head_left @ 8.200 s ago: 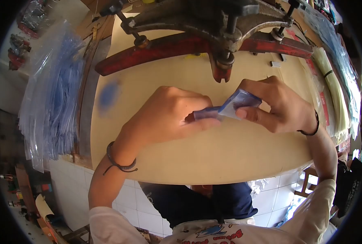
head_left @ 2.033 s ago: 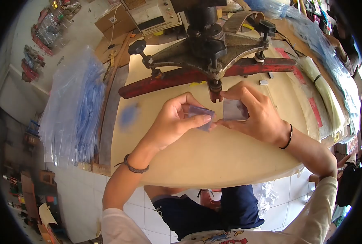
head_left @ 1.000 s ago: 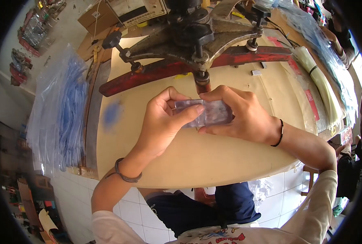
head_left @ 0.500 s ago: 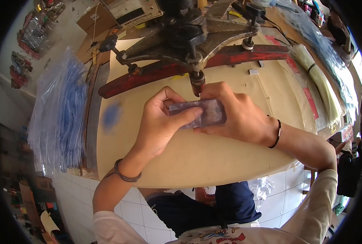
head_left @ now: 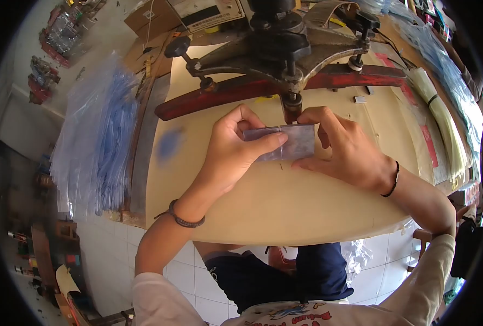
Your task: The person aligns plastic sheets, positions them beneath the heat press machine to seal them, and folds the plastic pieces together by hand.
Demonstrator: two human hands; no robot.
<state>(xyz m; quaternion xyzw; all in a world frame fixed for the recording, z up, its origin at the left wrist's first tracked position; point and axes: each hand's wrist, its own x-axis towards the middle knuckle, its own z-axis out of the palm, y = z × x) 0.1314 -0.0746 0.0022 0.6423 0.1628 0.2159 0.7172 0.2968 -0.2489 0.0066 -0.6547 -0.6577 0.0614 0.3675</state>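
A small translucent bluish plastic piece (head_left: 298,142), flat and roughly rectangular, is held up over the tan work surface (head_left: 241,212). My left hand (head_left: 239,144) pinches its left part, thumb across the front and fingers behind. At its right end, my right hand (head_left: 342,146) has thumb and fingers apart, with the fingertips near the top edge; whether they touch it is hard to tell. Just behind the piece stands the front post of a metal machine head (head_left: 292,103).
A long red bar (head_left: 220,96) crosses behind my hands under the machine. Clear-blue plastic sheets (head_left: 103,146) are piled at the left. Pale yellow strips (head_left: 440,122), tied with a black band, lie at the right. A small whitish block (head_left: 360,99) rests behind my right hand.
Earlier the pieces in my two hands were apart; they then came together. Since the last frame my right fingers have spread from the piece's right end, while my left hand keeps its pinch. The view has shifted.
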